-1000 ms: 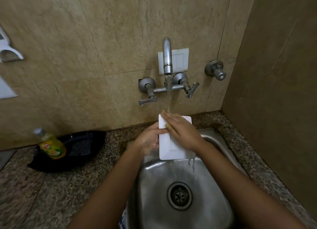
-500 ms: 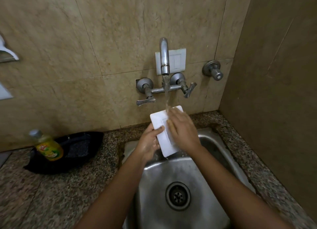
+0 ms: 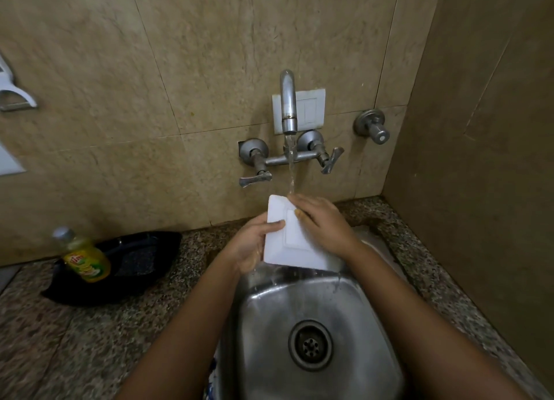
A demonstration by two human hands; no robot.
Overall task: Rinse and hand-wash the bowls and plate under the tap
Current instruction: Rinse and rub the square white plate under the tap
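A white square plate (image 3: 295, 249) is held over the back of the steel sink (image 3: 314, 309), under the running tap (image 3: 288, 100). My left hand (image 3: 254, 243) grips the plate's left edge, thumb on top. My right hand (image 3: 322, 223) lies flat on the plate's upper face with straight fingers, covering its right side. The water stream lands at the plate's top edge by my right fingertips and drips off the lower edge into the sink. No bowls are visible in the sink.
A yellow dish-soap bottle (image 3: 87, 258) stands on the granite counter at left, in front of a black tray (image 3: 135, 264). Two tap handles (image 3: 254, 178) flank the spout. A side wall closes the right. The drain (image 3: 310, 344) sits mid-sink.
The plate has turned from tilted to nearly square with the sink and dropped slightly. My right hand has slid across its face, and my left thumb now sits on top.
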